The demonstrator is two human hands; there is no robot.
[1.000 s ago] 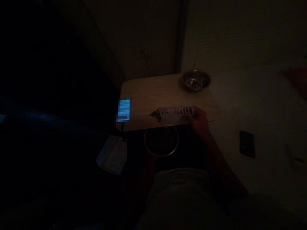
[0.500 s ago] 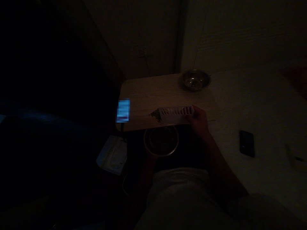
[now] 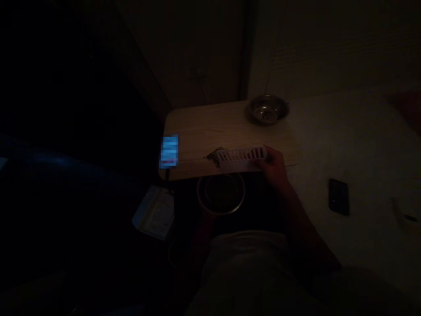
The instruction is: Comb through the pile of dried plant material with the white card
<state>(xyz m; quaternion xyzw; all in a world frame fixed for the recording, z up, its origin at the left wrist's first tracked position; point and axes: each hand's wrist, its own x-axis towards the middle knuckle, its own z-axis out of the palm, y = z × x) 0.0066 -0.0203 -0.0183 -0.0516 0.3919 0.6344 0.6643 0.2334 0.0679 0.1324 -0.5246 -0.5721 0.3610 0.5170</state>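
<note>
My right hand (image 3: 273, 166) is closed round the right end of a white plastic piece with a row of slots (image 3: 237, 162), which lies along the near edge of the wooden table (image 3: 194, 125). A small pile of dark, seed-like bits (image 3: 213, 155) touches its left end. Just below the table edge, a round metal bowl (image 3: 221, 212) is held level by my left hand (image 3: 207, 219) at its near rim. Deep shadow hides most of that hand's fingers. What lies inside the bowl is too dark to make out.
Another metal bowl (image 3: 269, 109) stands at the table's back right. A lit, blurred screen (image 3: 169, 151) is at the left end. On the pale surface to the right lies a dark phone (image 3: 338, 196). A pale packet (image 3: 156, 215) sits low on the left.
The slotted piece has barely shifted to the left, with my right hand still on it. My left hand and the bowl stay put.
</note>
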